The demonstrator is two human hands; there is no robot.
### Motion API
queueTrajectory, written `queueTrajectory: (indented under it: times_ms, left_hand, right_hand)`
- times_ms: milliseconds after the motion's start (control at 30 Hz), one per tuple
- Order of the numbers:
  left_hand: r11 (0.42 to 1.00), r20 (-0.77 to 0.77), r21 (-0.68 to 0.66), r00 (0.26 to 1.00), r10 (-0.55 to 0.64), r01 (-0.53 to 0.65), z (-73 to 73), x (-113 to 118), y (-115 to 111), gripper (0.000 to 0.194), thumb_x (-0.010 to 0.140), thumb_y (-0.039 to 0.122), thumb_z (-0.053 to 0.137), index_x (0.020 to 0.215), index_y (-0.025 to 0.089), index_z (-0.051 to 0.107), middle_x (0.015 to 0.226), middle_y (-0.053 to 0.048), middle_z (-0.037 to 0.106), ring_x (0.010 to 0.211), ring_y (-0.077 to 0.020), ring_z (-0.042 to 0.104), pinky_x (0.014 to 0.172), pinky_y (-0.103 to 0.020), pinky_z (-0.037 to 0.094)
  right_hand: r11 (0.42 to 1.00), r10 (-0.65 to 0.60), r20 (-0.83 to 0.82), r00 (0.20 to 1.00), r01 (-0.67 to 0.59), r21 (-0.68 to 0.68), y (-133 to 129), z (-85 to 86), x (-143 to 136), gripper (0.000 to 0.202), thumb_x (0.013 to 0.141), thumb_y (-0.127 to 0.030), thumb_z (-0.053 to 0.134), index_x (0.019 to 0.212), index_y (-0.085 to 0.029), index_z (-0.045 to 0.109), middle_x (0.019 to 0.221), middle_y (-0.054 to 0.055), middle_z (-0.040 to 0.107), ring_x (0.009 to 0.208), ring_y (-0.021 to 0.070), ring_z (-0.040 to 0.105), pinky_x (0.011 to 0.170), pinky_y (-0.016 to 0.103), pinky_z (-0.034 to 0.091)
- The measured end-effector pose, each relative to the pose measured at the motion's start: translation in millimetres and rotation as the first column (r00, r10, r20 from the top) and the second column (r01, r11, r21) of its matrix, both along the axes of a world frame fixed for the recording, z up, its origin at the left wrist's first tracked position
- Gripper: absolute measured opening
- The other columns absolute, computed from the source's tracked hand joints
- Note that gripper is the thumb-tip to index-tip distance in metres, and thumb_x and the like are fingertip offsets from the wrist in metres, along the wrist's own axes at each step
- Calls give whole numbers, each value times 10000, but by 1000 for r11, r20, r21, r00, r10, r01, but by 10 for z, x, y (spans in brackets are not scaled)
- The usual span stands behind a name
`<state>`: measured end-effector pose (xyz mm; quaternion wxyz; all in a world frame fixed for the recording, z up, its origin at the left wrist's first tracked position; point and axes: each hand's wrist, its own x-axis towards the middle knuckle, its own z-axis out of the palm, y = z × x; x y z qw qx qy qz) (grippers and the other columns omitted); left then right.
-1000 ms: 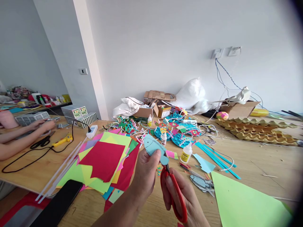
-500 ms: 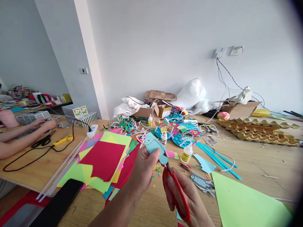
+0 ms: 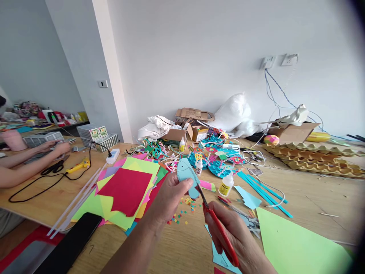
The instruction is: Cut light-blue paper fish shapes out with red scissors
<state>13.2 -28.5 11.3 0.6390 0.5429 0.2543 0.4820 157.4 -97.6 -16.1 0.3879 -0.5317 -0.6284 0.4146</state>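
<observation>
My left hand (image 3: 174, 194) pinches a light blue piece of paper (image 3: 186, 171) with a fish outline drawn on it. Red-handled scissors (image 3: 219, 228) are gripped in my right hand (image 3: 230, 232), and their blades meet the paper's right edge beside my left thumb. Beyond the paper stands a small glue bottle (image 3: 199, 166); a larger one with a yellow label (image 3: 225, 185) is to its right. Tiny coloured paper dots (image 3: 188, 205) lie scattered under my hands. Partly behind my right hand is a drawn fish cutout (image 3: 251, 222). Light blue scraps (image 3: 221, 253) lie below the scissors.
Stacked coloured paper (image 3: 125, 190) and a black phone (image 3: 71, 243) lie at left. A green sheet (image 3: 296, 243) is at right, with egg trays (image 3: 313, 160) behind it. Decorated blue pieces (image 3: 219, 167) and cardboard boxes (image 3: 173, 137) line the wall. Another person's hands (image 3: 54, 148) work at far left.
The fish paper has turned more upright in my left hand. The scissors and my right hand have shifted slightly right and down, uncovering more blue scraps and coloured dots.
</observation>
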Motion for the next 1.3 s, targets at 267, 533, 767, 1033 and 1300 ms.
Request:
queueTrajectory:
  times_ms: [267, 533, 767, 1033, 1300]
  left_hand:
    - [1000, -65, 25, 998, 17, -15, -39, -22, 32, 225, 752, 358, 570, 634, 166, 567, 613, -9, 538, 605, -135, 500, 596, -237, 426]
    - [998, -92, 58, 996, 7, -2, -19, -46, 42, 242, 756, 343, 566, 598, 160, 574, 595, -6, 535, 586, -129, 492, 586, -236, 407]
    - [998, -96, 62, 995, 6, 0, -41, -43, 50, 251, 757, 357, 571, 605, 158, 577, 596, -7, 540, 587, -125, 487, 590, -236, 402]
    - [997, -100, 72, 994, -33, 40, -41, -53, 62, 223, 784, 317, 536, 624, 163, 554, 607, 5, 529, 599, -119, 490, 599, -231, 395]
    - [997, -89, 50, 995, -55, 59, -53, -57, 76, 215, 778, 325, 547, 653, 158, 603, 641, -13, 583, 601, -122, 494, 599, -236, 399]
  right_hand:
    - [998, 9, 35, 999, -11, 57, 28, -138, 65, 440, 902, -575, 395, 625, -235, 358, 436, -66, 405, 381, 97, 341, 374, 237, 226]
    - [997, 73, 35, 997, -74, 5, -23, 33, 25, 428, 921, -559, 336, 644, -234, 355, 460, -60, 424, 428, 109, 371, 431, 232, 292]
    - [998, 64, 26, 998, -64, -19, -21, 10, 34, 457, 903, -606, 325, 634, -238, 352, 461, -64, 402, 417, 109, 361, 415, 229, 297]
    - [998, 57, 56, 997, -56, -19, -15, 0, 52, 466, 895, -625, 319, 635, -239, 334, 462, -68, 387, 404, 102, 337, 389, 228, 251]
    - [997, 43, 112, 993, -49, 51, 4, -83, 90, 402, 937, -518, 343, 647, -242, 318, 463, -67, 384, 413, 111, 348, 412, 253, 236]
